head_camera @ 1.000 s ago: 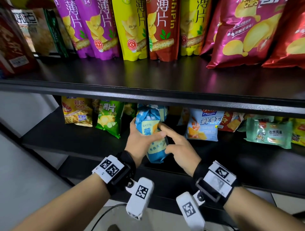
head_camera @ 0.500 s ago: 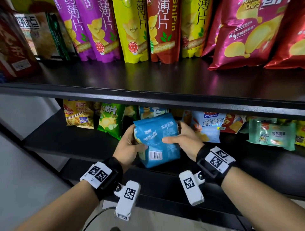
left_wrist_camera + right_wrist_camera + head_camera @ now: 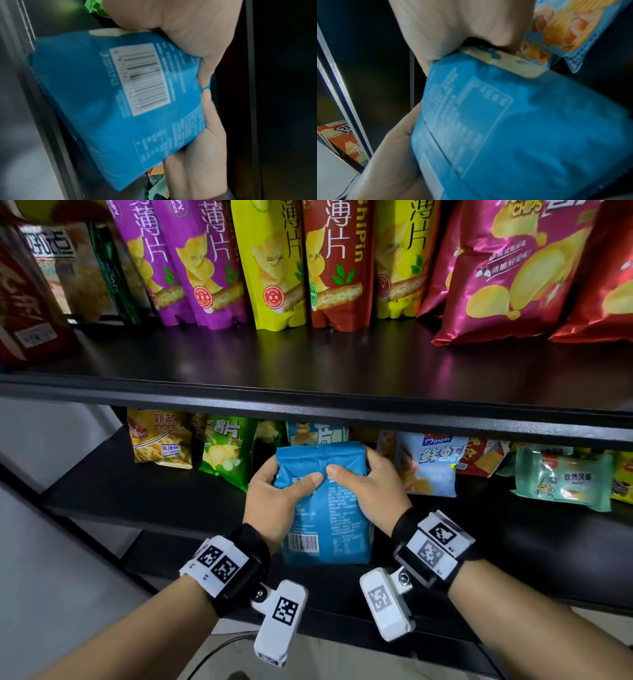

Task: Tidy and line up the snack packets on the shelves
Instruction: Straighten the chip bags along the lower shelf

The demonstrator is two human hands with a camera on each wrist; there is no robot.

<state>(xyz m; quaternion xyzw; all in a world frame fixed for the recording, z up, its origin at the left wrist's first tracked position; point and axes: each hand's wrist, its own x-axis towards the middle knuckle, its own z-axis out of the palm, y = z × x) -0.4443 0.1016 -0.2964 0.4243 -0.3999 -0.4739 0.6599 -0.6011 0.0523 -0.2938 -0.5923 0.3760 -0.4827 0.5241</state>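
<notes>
Item: blue foil snack packet [image 3: 323, 508], held in both hands at the front of the lower black shelf [image 3: 137, 494].

Left hand [image 3: 274, 505] and right hand [image 3: 371, 491] clasp the packet from either side, forearms reaching in level, thumbs laid across its near face with tips almost meeting, fingers [image 3: 371, 455] curled round behind the upper part. Packet upright, back panel facing out: white barcode label low beside the left palm, fine white print and a boxed table toward the right palm, crimped top seam above the thumbs. Beyond the fingers, a light blue prawn-cracker packet [image 3: 428, 467] stands to the right and a green crisp packet [image 3: 227, 450] to the left.
</notes>
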